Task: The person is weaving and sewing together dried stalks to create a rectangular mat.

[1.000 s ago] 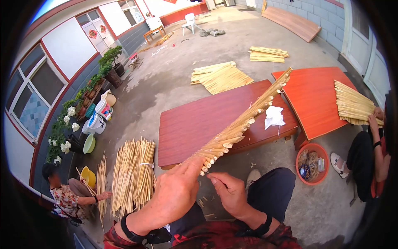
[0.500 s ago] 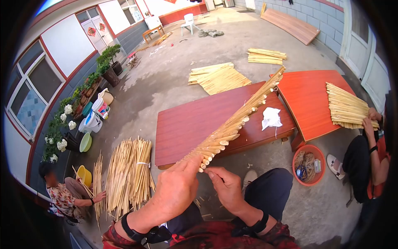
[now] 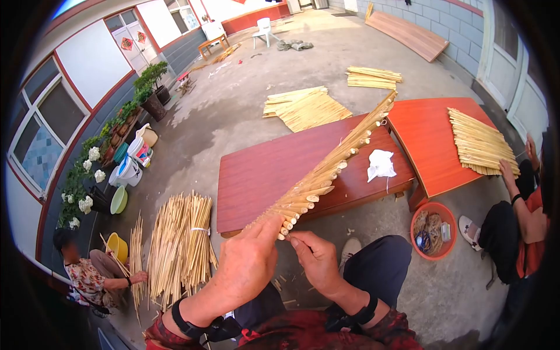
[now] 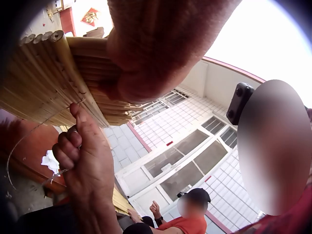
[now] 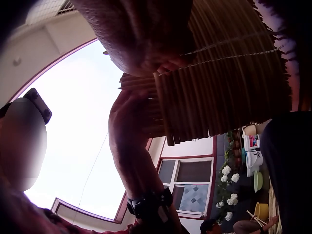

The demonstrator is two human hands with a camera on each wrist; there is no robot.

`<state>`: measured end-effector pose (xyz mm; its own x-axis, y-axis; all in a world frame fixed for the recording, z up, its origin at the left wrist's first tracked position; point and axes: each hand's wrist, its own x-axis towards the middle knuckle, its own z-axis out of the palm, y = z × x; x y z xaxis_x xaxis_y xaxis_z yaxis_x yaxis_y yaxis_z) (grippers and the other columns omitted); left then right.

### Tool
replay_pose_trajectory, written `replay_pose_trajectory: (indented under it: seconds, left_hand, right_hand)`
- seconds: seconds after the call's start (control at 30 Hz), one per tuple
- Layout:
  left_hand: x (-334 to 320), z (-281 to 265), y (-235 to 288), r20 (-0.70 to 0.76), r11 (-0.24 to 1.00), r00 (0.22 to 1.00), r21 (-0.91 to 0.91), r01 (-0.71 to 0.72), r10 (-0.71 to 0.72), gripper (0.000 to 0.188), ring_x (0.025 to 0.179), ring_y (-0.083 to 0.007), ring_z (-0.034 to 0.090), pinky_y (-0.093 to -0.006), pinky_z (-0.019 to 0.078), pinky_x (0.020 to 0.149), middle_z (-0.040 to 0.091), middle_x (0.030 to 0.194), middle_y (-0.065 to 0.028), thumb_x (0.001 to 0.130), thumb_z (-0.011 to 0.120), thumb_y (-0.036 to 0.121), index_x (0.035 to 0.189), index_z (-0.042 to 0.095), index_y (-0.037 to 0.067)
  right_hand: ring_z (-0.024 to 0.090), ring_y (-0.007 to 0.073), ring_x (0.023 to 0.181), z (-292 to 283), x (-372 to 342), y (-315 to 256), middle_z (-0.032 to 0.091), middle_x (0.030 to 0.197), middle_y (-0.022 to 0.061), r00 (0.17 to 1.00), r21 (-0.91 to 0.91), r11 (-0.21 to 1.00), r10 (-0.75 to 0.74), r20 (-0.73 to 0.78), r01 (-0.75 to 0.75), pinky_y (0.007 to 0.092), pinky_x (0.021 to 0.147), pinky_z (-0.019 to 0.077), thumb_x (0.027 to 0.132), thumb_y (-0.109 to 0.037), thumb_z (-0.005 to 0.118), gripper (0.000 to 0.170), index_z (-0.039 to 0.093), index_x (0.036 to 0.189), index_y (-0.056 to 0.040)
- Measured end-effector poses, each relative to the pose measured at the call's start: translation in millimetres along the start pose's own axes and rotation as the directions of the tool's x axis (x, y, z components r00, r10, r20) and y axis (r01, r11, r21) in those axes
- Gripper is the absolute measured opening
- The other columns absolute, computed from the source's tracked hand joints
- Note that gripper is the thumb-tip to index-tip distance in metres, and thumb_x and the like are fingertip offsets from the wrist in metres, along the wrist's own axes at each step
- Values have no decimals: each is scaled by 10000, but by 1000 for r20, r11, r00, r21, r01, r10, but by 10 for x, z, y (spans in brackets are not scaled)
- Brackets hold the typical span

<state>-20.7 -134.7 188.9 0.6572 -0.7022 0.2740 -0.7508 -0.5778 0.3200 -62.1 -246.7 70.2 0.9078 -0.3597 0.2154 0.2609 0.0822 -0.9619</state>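
Note:
A mat of straw-coloured stalks [image 3: 326,169], bound side by side, slants up and away from me, its cut ends facing right in the head view. My left hand [image 3: 248,256] grips its near end, thumb and fingers on opposite faces. Close to the nearest stalk ends, my right hand [image 3: 318,259] has its fingers curled and its thumb against the forefinger. In the left wrist view a thin thread [image 4: 19,139] loops from the mat to the right hand, which pinches it. Twisted lines of thread [image 5: 229,57] cross the stalks in the right wrist view.
A dark red table [image 3: 274,175] stands ahead, with a white bag [image 3: 381,164] on it. An orange table [image 3: 437,146] adjoins it, bearing another stalk mat [image 3: 478,140] beside a seated person. Upright stalk bundles [image 3: 178,248] stand left; an orange basin [image 3: 433,232] of cord sits right.
My hands and the mat have shifted slightly left and up in the head view, with the same hold. The person at right has moved one hand off the other mat.

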Motion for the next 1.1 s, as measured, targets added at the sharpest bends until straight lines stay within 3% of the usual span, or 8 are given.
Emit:
replay_pose_trajectory:
  seconds: [0.47, 0.8, 0.87, 0.9, 0.93, 1.0, 1.03, 1.1]
  left_hand:
    - [-31, 24, -40, -11, 1000, 1000, 22, -13, 13, 388, 804, -346, 574, -391, 471, 648, 577, 964, -180, 703, 503, -71, 1081, 504, 19]
    - [-328, 297, -21, 42, 967, 981, 163, -193, 189, 464, 875, -240, 551, -319, 467, 686, 543, 1000, -121, 663, 564, 92, 1120, 517, 22]
    - [-376, 303, -38, -43, 956, 965, 159, -247, 257, 435, 845, -253, 554, -324, 474, 679, 546, 978, -114, 661, 573, 114, 1088, 552, 32]
    - [-418, 328, -31, -37, 961, 969, 147, -236, 244, 435, 845, -253, 554, -324, 474, 679, 546, 978, -114, 661, 573, 114, 1088, 552, 32]
    - [-450, 346, -49, -39, 954, 962, 146, -262, 270, 427, 823, -256, 556, -332, 479, 666, 555, 981, -112, 658, 576, 122, 1075, 563, 32]
    - [-470, 364, -59, -39, 951, 959, 146, -273, 281, 419, 801, -259, 558, -340, 485, 654, 563, 984, -109, 655, 580, 130, 1063, 574, 33]
    - [-467, 382, -19, -88, 951, 953, 143, -275, 289, 353, 782, -270, 562, -326, 480, 651, 569, 943, -127, 662, 589, 76, 1008, 581, 7]
    - [-473, 412, 1, -132, 953, 948, 130, -274, 291, 288, 763, -282, 567, -313, 475, 649, 574, 901, -145, 669, 599, 22, 954, 588, -20]
  right_hand:
    - [473, 53, 601, 13, 5, 141, 560, 707, 24, 999, 82, 996, -30, 22, 28, 207, 534, 394, 862, -69, 533, 136, 599, 951, 9]
    - [473, 44, 544, -162, -389, 453, 540, 632, 5, 964, 126, 957, 249, 90, -259, 204, 476, 376, 842, -59, 542, 129, 594, 933, 16]
    - [491, 45, 547, -133, -416, 498, 559, 649, -3, 1000, 54, 998, 22, 16, -23, 198, 483, 389, 847, -54, 532, 126, 598, 914, 31]
    - [565, 87, 693, -194, -516, 583, 607, 815, 31, 995, 59, 995, 73, 62, -77, 219, 596, 453, 853, -48, 515, 176, 572, 1004, 25]
    - [565, 87, 693, -210, -566, 644, 607, 815, 31, 994, 58, 994, 88, 69, -92, 219, 596, 453, 853, -48, 515, 176, 572, 1004, 25]
    - [569, 140, 907, -225, -627, 731, 583, 1029, 74, 993, 106, 988, 104, 49, -109, 268, 766, 467, 856, -55, 513, 267, 512, 1117, 3]
    - [513, 171, 1048, -274, -668, 749, 526, 1153, 96, 976, 123, 975, 169, 140, -186, 314, 879, 430, 860, -57, 504, 336, 451, 1189, -15]
    - [524, 190, 1016, -258, -782, 835, 535, 1126, 107, 967, 141, 960, 229, 115, -244, 322, 854, 436, 857, -88, 521, 323, 471, 1168, -12]
